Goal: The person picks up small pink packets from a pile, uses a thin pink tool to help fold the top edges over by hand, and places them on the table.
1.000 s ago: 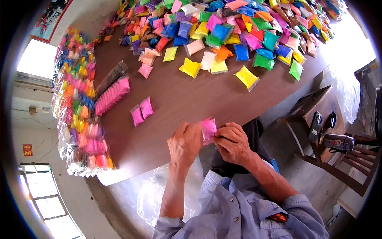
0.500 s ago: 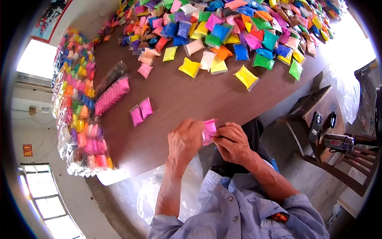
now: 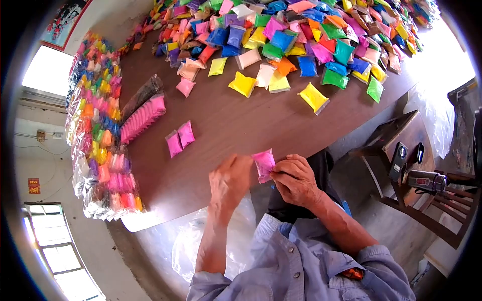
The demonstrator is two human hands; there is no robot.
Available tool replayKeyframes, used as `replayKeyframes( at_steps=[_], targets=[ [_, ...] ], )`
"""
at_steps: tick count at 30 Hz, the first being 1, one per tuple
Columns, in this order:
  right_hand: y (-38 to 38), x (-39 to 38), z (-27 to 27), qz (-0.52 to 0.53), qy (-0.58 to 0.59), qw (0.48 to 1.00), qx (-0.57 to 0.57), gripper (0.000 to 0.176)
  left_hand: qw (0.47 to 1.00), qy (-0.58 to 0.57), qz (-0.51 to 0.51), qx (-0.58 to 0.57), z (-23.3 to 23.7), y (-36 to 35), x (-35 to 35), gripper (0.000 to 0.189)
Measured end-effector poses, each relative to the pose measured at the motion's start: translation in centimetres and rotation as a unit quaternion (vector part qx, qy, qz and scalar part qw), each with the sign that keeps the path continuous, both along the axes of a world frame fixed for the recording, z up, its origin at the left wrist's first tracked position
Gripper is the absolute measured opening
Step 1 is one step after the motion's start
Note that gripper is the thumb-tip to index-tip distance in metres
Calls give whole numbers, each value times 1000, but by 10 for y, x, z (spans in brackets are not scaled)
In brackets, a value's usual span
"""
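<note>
By the surface, a pink packet is pinched, seemingly for steadiness, by the right hand. The blurred left hand cannot be judged.

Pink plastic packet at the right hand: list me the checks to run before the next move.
1. Right hand's grip on the pink plastic packet: ok, fingers pinch its edge.
2. Left hand off the packet: cannot tell, its fingers blur beside it.
3. Packet's seal: cannot tell, too small.
4. Two loose pink packets clear of both hands: ok, on the tabletop.
5. Row of pink packets clear of both hands: ok.
</note>
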State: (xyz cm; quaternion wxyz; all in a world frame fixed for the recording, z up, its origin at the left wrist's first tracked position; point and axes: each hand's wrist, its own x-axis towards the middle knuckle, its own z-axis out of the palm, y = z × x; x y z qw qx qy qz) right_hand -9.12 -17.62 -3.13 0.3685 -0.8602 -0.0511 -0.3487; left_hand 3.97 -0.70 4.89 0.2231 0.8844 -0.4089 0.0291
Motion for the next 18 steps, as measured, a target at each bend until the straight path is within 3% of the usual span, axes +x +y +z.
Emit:
replayKeyframes(
  at_steps=[2, 4, 8, 11, 13, 16, 18],
  targets=[
    [1, -1, 1, 8, 8, 1000, -2, 25, 999, -4, 21, 28, -7, 6, 10, 5],
    [1, 0, 3, -1, 20, 1000, 4, 20, 998, 12, 46, -48, -10, 7, 17, 7],
    [3, -1, 0, -8, 16, 1000, 3, 20, 994, 56, 70, -62, 5, 4, 3, 7],
    [2, 1, 2, -7, 7, 1000, 2, 20, 994, 36, -12, -103, 6, -2, -6, 6],
    [2, 1, 3, -15, 0, 1000, -1, 19, 1000, 6, -12, -3, 2, -3, -5, 5],
    [0, -1, 0, -1, 2, 1000, -9, 25, 999, -10, -7, 47, -2, -3, 10, 8],
    [0, 0, 0, 0, 0, 1000, -8, 25, 1000, -15, -5, 20, 3, 0, 14, 6]
  ],
)
